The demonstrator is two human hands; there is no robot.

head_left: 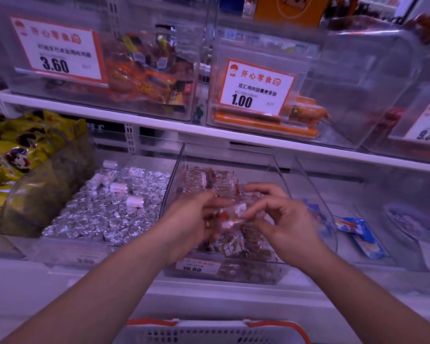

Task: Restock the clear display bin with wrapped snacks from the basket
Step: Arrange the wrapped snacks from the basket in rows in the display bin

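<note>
Over the middle bin on the lower shelf, both hands are bunched around a small handful of wrapped snacks (233,217), clear wrappers with red ends. Left hand (196,219) curls under them, right hand (281,219) pinches from above, fingers narrow. Clear display bin (278,175) already looks maybe half full, too many pieces to count, so I'd guess restocking is well underway. Basket (209,331) sits right below; can't see what's left inside. Neighbor bin of silver foil snacks (104,209) is packed.

Bins on the shelf

The clear bin (278,175) sits in the middle; foil snacks (104,209) at nine o'clock, basket (209,331) at six o'clock.
</note>
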